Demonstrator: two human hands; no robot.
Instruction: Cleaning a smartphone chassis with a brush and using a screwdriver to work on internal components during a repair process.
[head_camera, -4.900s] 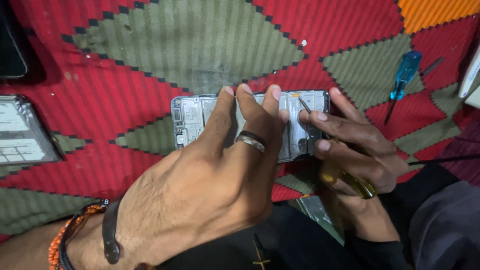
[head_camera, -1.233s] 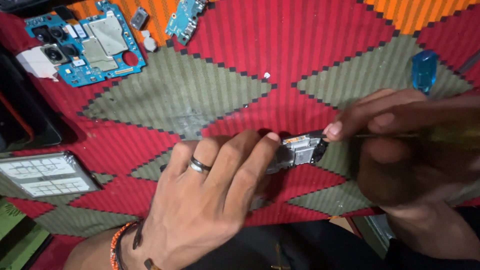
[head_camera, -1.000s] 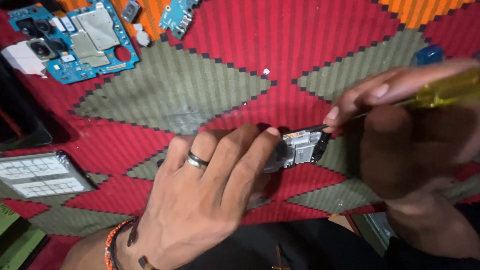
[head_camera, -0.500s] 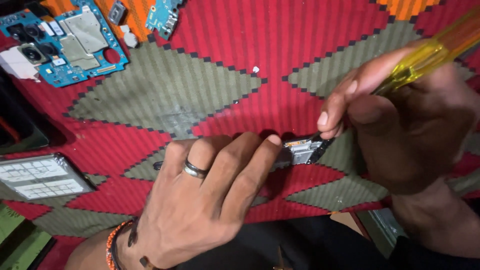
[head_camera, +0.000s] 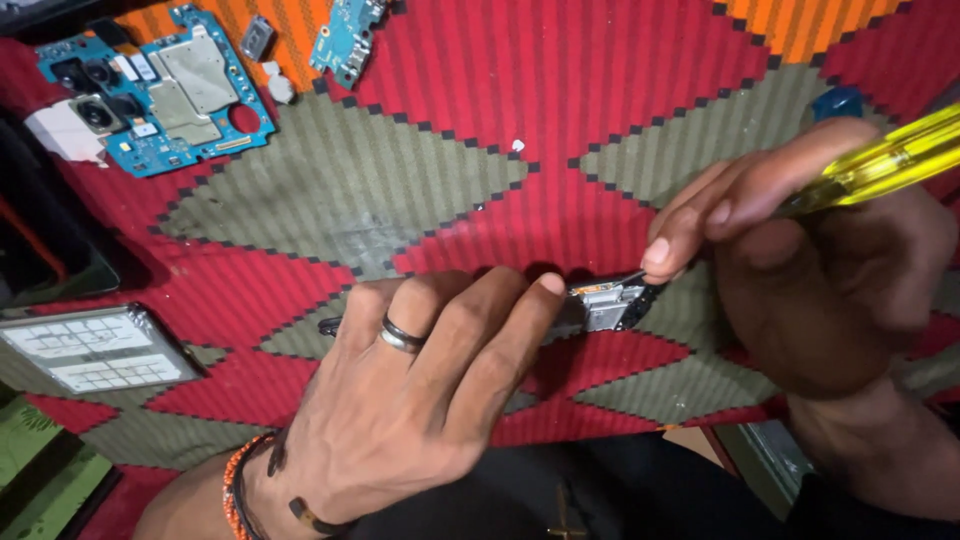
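From the head camera, the left hand presses flat, fingers together, on a thin grey metal-and-plastic phone frame lying on the red and olive woven mat. The right hand pinches a yellow-handled screwdriver, its tip at the frame's exposed end. The frame looks light, stiff and fragile; the edges seem the safest hold. A blue circuit board lies well apart.

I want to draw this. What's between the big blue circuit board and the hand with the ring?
In the head view, only bare red-and-green woven mat lies between them.
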